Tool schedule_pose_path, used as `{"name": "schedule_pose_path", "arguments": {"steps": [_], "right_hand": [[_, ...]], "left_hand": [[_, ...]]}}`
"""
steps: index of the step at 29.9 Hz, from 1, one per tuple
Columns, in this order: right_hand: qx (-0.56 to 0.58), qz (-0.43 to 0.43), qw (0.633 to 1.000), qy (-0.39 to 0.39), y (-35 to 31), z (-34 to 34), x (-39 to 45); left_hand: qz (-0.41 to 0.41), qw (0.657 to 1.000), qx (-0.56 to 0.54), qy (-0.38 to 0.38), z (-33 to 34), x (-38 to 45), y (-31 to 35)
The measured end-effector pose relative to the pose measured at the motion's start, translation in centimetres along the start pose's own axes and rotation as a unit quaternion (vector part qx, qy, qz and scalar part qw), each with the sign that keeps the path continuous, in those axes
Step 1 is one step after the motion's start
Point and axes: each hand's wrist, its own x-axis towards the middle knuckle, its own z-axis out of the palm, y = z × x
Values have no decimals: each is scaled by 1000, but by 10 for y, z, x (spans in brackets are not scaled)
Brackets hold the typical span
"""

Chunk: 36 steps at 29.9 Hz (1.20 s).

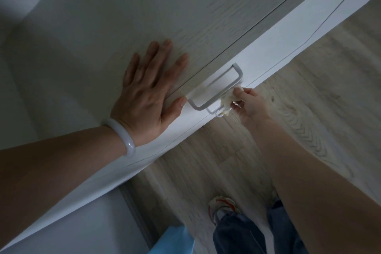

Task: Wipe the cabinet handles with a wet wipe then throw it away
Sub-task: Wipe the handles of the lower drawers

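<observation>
A grey metal bar handle [208,102] sticks out from the white cabinet front [274,47], with a smaller handle [216,112] just below it. My right hand [250,105] pinches a crumpled white wet wipe [226,101] against the handles' right side. My left hand [150,86] lies flat with straight fingers on the wood-grain cabinet top [144,6], its thumb beside the handle's left end. A white bangle [123,136] circles my left wrist.
Light wood-pattern floor [309,99] runs below the cabinet. My shoe [222,208] and jeans legs [247,235] show at the bottom, with a blue object [175,241] beside them. A pale wall [31,68] stands to the left.
</observation>
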Motion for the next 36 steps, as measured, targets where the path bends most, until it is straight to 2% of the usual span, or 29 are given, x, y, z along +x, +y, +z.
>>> {"name": "schedule_pose_path", "arguments": {"steps": [8,16,20,24,29,34,36], "right_hand": [[87,-25,988,124,25,17,-15],[63,-24,965,254,35,35,-28],[2,7,967,254,46,38,-35],[-74,24,975,207,54,36,-42],[11,6,976,217,28,26,-21],[-57,16,983,175,68,42,-40],[-65,23,986,153,58,40,-39]], "left_hand": [[-5,1000,-9,1,-1,0,2],[-12,1000,-3,-2,-2,0,3],[-10,1000,-4,-3,-2,1,3],[-10,1000,-2,-7,-3,0,2],[-9,1000,-2,-7,-2,2,2],[-13,1000,-1,-6,-2,0,2],[-13,1000,-4,-5,-3,1,3]]}}
